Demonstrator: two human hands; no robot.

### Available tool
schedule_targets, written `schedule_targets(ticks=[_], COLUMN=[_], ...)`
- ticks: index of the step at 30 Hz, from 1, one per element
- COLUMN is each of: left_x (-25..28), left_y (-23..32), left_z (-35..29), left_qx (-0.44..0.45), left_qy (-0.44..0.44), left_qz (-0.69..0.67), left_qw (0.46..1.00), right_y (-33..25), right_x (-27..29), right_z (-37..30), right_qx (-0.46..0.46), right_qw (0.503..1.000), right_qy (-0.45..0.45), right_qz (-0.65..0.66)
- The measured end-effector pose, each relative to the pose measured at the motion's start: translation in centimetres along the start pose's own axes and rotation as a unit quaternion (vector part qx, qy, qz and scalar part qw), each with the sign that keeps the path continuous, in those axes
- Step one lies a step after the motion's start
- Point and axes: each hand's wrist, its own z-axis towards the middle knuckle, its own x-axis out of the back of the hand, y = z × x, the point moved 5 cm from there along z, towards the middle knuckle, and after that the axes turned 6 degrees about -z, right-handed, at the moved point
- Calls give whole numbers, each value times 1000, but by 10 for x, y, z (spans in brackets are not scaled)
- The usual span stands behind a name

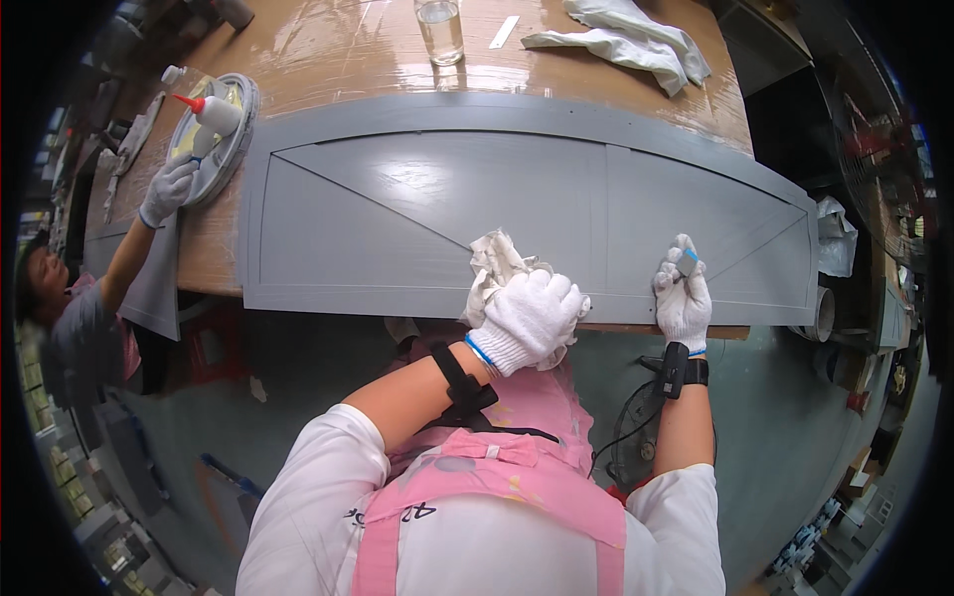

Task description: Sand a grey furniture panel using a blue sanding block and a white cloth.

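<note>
A long grey panel (397,199) with raised trim and slanting lines lies on the table in front of me. My left hand (532,316), in a white knitted glove, is closed on a crumpled off-white rag (494,260) at the panel's near edge, left of its right-hand section. Farther right, my right hand (683,293), gloved too, is over the near edge of the panel. Its fingers pinch a small grey piece with a blue edge (687,262), whose exact kind I cannot make out.
The table (328,50) is wrapped in clear film. Behind the panel are a glass jar of liquid (439,32), a white strip (504,32) and a white cloth (636,45). At left, another person's gloved hand (167,192) reaches to a round tray (245,111) holding a red-tipped bottle (219,116).
</note>
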Motion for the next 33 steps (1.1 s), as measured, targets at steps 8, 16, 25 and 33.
schedule_targets(ticks=[8, 16, 25, 33], left_x=[150, 129, 152, 87], left_y=[-176, -166, -199, -117], left_z=[-199, -165, -211, -115], left_qx=[360, 382, 432, 269], left_qy=[74, 59, 90, 1], left_qz=[136, 181, 100, 126], left_qw=[920, 904, 892, 955], right_y=[-3, -4, -3, -2], right_x=[16, 13, 13, 17], right_z=[0, 2, 0, 4], right_qx=[0, -1, -9, -1], right_qw=[1000, 1000, 1000, 1000], right_qy=[-12, 13, -8, -4], right_qz=[-2, -1, 1, -15])
